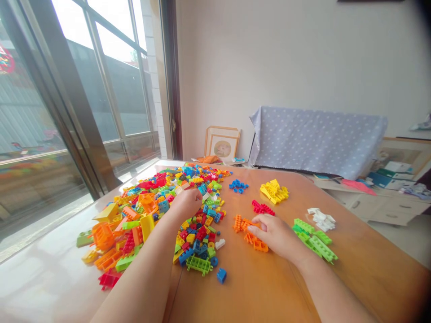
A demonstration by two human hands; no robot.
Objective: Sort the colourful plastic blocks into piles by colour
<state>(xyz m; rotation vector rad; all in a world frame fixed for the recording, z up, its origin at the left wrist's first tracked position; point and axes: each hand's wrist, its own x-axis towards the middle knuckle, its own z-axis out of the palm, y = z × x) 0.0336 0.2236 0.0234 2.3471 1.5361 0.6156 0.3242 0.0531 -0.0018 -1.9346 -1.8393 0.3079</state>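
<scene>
My left hand (pixel 189 201) reaches into a large mixed pile of toy building bricks (pixel 202 233). Its fingers are curled down, and whatever they grip is hidden behind the hand. On the right, my right hand (pixel 274 231) is over a small group of orange building bricks (pixel 257 243), thumb and fingers closed at an orange brick (pixel 247 223) on the table. Just beyond that hand lie red bricks (pixel 262 207). Light green bricks (pixel 318 246) lie to its right.
Farther back on the wooden table (pixel 215 305) are blue bricks (pixel 238 186), yellow bricks (pixel 274 192) and white bricks (pixel 321 219), in separate groups. A single blue brick (pixel 221 275) lies near the pile's front. Glass windows (pixel 117 80) flank the left side.
</scene>
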